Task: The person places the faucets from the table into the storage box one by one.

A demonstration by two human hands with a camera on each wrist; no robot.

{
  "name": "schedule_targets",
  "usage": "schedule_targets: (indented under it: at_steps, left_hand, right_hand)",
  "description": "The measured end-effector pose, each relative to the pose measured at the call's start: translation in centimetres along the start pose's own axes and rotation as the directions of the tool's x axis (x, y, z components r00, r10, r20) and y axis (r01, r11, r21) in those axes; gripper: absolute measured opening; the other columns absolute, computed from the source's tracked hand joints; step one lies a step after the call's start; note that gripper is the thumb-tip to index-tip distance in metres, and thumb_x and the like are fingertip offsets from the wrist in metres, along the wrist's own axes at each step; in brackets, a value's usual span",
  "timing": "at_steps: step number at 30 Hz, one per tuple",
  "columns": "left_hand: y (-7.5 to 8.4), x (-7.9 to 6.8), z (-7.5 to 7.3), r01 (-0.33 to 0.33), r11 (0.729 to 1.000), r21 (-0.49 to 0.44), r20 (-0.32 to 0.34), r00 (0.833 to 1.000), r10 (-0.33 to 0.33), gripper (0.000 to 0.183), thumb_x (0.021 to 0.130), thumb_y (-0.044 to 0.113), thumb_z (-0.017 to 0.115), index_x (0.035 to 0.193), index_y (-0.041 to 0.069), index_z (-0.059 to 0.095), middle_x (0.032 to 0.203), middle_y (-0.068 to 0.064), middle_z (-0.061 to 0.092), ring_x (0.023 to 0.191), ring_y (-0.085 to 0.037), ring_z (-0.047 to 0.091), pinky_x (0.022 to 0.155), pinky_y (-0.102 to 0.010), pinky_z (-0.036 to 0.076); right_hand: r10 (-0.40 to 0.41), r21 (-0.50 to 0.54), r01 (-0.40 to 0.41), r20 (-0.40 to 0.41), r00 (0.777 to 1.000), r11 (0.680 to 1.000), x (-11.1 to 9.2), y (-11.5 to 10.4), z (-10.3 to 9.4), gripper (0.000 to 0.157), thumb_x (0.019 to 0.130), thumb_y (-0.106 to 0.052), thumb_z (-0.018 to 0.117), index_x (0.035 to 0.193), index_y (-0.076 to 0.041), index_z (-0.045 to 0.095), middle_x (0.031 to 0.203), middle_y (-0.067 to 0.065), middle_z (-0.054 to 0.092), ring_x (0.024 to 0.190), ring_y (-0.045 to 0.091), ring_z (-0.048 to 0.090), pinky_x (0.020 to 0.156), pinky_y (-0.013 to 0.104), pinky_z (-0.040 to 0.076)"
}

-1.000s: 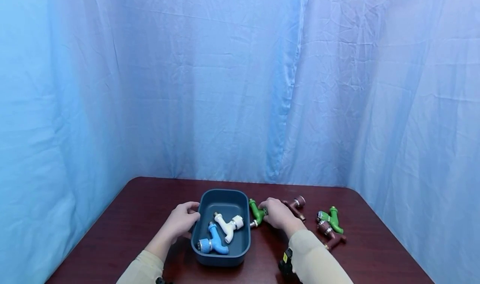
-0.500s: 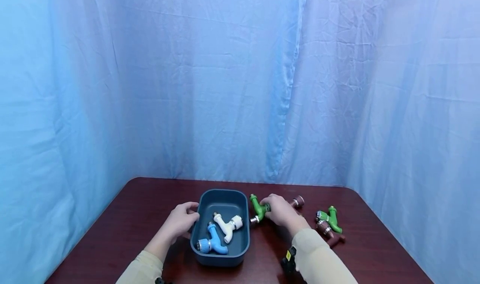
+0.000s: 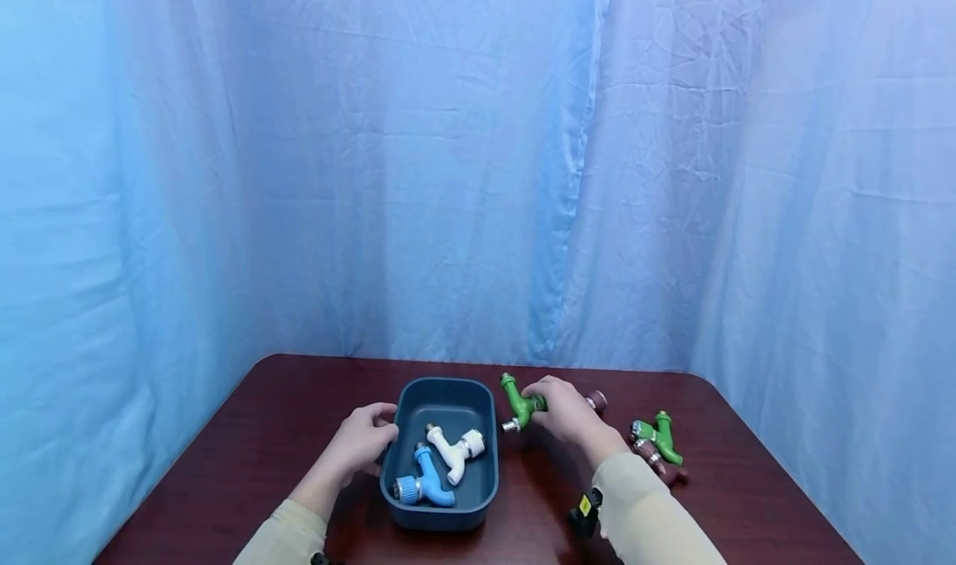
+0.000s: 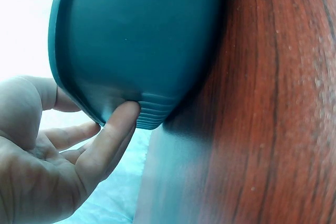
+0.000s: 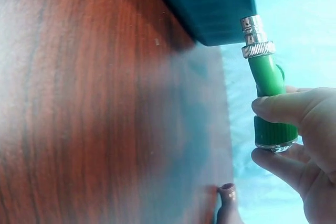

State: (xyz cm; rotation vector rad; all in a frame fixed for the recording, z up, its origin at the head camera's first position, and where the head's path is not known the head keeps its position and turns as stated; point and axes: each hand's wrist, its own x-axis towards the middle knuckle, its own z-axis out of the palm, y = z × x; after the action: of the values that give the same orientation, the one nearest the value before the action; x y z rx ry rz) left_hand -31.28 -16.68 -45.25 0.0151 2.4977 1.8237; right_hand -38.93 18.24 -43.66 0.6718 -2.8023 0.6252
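Observation:
My right hand [image 3: 563, 411] grips a green plastic tap [image 3: 518, 401] by its knob end, thumb and fingers around it, and holds it to the right of a dark blue tub. In the right wrist view the green tap [image 5: 268, 74] is clear of the tabletop, its silver threaded end towards the tub [image 5: 210, 9]. My left hand [image 3: 363, 438] holds the tub [image 3: 441, 518] at its left side, fingers against the outer wall and rim, as the left wrist view also shows. Inside the tub lie a white tap [image 3: 454, 453] and a light blue tap [image 3: 427, 480].
Behind my right hand a brown tap [image 3: 596, 401] is mostly hidden. Farther right, another green tap [image 3: 660, 436] lies touching or overlapping another brown tap [image 3: 657, 461]. The dark red wooden table [image 3: 314, 382] ends at light blue curtains [image 3: 448, 175].
My right hand has lifted the green tap from beside the tub, moving it up and slightly right. My left hand and the tub stay where they were.

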Motion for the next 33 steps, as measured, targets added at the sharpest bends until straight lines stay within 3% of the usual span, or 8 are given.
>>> schedule_targets:
  at_steps: [12, 20, 33]
  left_hand:
    - [0.0, 0.0, 0.1, -0.001, 1.0, -0.001, -0.003, 1.0, 0.001, 0.051, 0.093, 0.008, 0.054, 0.143, -0.002, 0.051, 0.11, -0.019, 0.064, 0.081, -0.027, 0.066, 0.059, -0.045, 0.062]
    - [0.0, 0.0, 0.1, 0.001, 1.0, 0.002, -0.007, 1.0, -0.001, 0.052, 0.093, 0.008, 0.054, 0.144, -0.002, 0.051, 0.111, -0.019, 0.065, 0.08, -0.027, 0.066, 0.059, -0.045, 0.062]
    - [0.0, -0.1, 0.1, 0.001, 1.0, 0.003, -0.009, 1.0, -0.001, 0.052, 0.093, 0.008, 0.054, 0.144, -0.002, 0.051, 0.112, -0.02, 0.064, 0.082, -0.027, 0.066, 0.058, -0.045, 0.062]
  right_hand:
    - [0.027, 0.023, -0.027, -0.021, 0.999, 0.999, -0.4, -0.3, -2.1, 0.035, 0.087, -0.006, 0.079, 0.12, -0.018, 0.074, 0.114, 0.0, 0.064, 0.103, 0.02, 0.061, 0.084, 0.041, 0.055]
    - [0.088, 0.015, -0.088, -0.008, 0.996, 0.996, -0.7, -0.7, -3.1, 0.036, 0.089, -0.009, 0.078, 0.122, -0.023, 0.073, 0.117, -0.004, 0.063, 0.105, 0.021, 0.061, 0.078, 0.044, 0.054]
    - [0.019, 0.055, -0.017, -0.028, 0.999, 0.998, -0.7, -0.8, -3.4, 0.035, 0.088, -0.002, 0.076, 0.122, -0.014, 0.073, 0.116, 0.001, 0.063, 0.105, 0.022, 0.06, 0.083, 0.039, 0.054]
